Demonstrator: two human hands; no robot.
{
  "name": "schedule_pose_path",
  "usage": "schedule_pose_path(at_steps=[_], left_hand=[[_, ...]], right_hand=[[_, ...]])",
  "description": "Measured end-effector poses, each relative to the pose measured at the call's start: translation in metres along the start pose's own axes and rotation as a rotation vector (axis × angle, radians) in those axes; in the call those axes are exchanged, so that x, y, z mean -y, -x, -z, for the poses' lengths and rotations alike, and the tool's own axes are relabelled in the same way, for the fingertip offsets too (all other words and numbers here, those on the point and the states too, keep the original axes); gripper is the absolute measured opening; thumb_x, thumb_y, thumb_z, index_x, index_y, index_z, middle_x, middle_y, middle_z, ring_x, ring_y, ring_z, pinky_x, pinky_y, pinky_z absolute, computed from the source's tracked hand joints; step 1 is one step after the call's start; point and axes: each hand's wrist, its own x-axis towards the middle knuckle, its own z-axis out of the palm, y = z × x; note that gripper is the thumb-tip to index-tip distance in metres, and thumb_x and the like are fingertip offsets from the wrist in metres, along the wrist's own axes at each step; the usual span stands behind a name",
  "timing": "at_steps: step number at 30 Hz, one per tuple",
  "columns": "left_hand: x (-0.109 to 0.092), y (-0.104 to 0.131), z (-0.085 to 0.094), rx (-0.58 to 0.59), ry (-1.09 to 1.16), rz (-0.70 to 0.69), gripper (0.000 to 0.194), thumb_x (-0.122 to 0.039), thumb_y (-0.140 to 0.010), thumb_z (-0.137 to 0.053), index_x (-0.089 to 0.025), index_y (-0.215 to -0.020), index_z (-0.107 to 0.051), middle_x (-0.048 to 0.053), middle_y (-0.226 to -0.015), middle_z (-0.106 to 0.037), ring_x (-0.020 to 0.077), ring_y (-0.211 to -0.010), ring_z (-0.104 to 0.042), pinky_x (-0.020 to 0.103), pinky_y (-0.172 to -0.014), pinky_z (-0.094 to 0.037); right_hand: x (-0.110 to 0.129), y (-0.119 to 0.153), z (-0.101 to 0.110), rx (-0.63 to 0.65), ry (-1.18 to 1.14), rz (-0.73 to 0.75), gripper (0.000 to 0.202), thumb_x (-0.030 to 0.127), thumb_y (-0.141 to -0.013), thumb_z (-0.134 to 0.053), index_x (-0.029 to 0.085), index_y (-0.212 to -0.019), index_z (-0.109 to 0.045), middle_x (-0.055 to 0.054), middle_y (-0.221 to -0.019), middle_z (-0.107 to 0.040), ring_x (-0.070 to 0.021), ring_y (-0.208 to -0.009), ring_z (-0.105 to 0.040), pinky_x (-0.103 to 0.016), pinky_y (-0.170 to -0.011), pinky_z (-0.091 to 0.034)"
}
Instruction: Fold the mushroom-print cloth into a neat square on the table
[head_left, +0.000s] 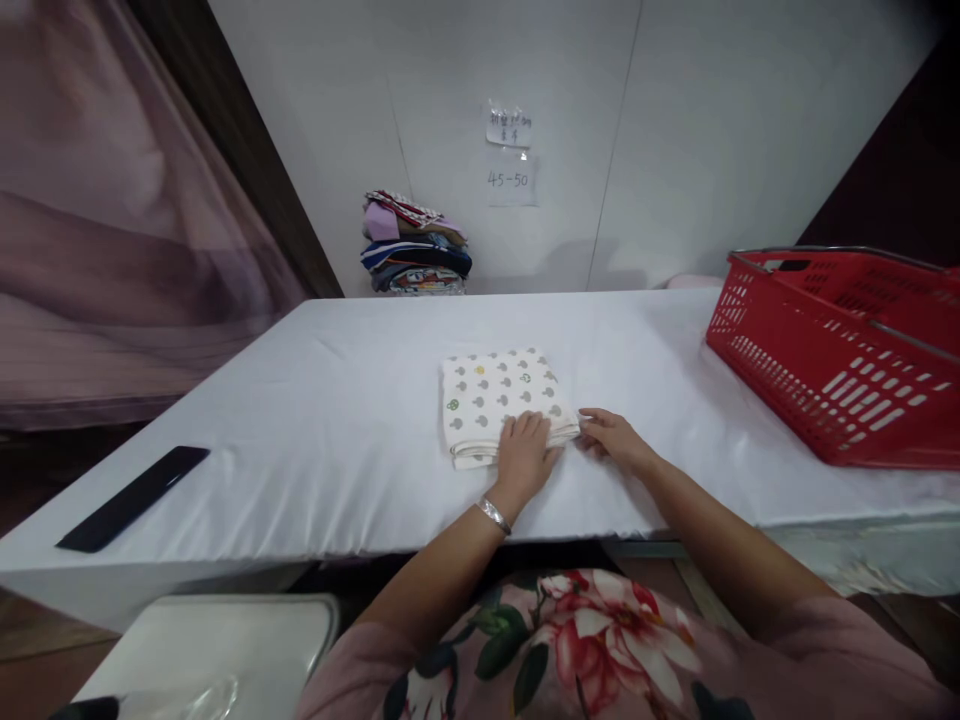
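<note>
A folded white cloth with grey tree-like prints and a few yellow and green ones lies on the white-covered table. Its layered folded edge faces me. My left hand, with a silver bracelet on the wrist, rests on the cloth's near edge, fingers stretched flat and slightly apart. At the cloth's right near corner is my right hand, its fingers loosely bent and apart. The fingertips are beside the corner; whether they touch it I cannot tell.
A red plastic basket stands at the right. Behind the table, folded clothes are stacked against the wall under paper signs. A flat black object lies at the left. A white stool stands in front.
</note>
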Motion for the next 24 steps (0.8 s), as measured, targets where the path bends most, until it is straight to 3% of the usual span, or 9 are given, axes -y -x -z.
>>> schedule_pose_path(at_steps=[3,6,12,20,24], left_hand=[[-0.003,-0.006,0.008,-0.012,0.066,0.019,0.04,-0.043,-0.085,-0.055,-0.021,-0.119,-0.052,0.008,-0.124,-0.057,0.0241,-0.119,-0.045,0.044,-0.102,-0.029],[-0.007,-0.016,0.014,0.017,0.118,0.025,0.028,-0.038,-0.089,-0.05,-0.023,-0.112,-0.056,0.005,-0.116,-0.06,0.0207,-0.111,-0.049,0.039,-0.095,-0.033],[-0.011,-0.031,0.015,0.124,0.071,0.027,0.015,-0.034,-0.087,-0.054,-0.021,-0.086,-0.061,0.004,-0.094,-0.06,0.0205,-0.093,-0.052,0.035,-0.079,-0.037],[-0.007,-0.035,0.01,0.058,0.16,0.05,0.026,-0.029,-0.093,-0.043,-0.019,-0.076,-0.061,0.003,-0.08,-0.058,0.017,-0.079,-0.051,0.031,-0.072,-0.037],[-0.008,-0.029,0.007,0.061,0.141,0.007,0.019,-0.031,-0.091,-0.048,-0.021,-0.084,-0.062,0.003,-0.085,-0.059,0.0181,-0.084,-0.051,0.032,-0.074,-0.037]], right_hand=[[-0.002,0.008,0.0,-0.126,0.118,0.12,0.017,0.033,-0.076,-0.058,0.017,-0.083,-0.061,0.003,-0.054,-0.056,-0.01,-0.046,-0.048,-0.021,-0.041,-0.033],[-0.002,0.016,-0.002,-0.052,0.151,0.136,0.028,0.044,-0.079,-0.053,0.019,-0.068,-0.056,0.006,-0.043,-0.046,-0.0085,-0.039,-0.039,-0.022,-0.04,-0.029],[-0.002,0.013,-0.01,0.032,0.091,0.103,0.025,0.044,-0.072,-0.058,0.019,-0.069,-0.053,0.006,-0.047,-0.048,-0.0078,-0.039,-0.038,-0.021,-0.039,-0.027],[0.009,0.007,-0.014,0.075,-0.065,0.06,0.021,0.039,-0.069,-0.058,0.02,-0.065,-0.05,0.005,-0.051,-0.051,-0.0072,-0.04,-0.041,-0.021,-0.038,-0.025],[0.01,0.009,-0.016,0.074,-0.066,-0.012,0.02,0.036,-0.069,-0.057,0.02,-0.061,-0.048,0.005,-0.048,-0.049,-0.0064,-0.038,-0.038,-0.021,-0.036,-0.023]])
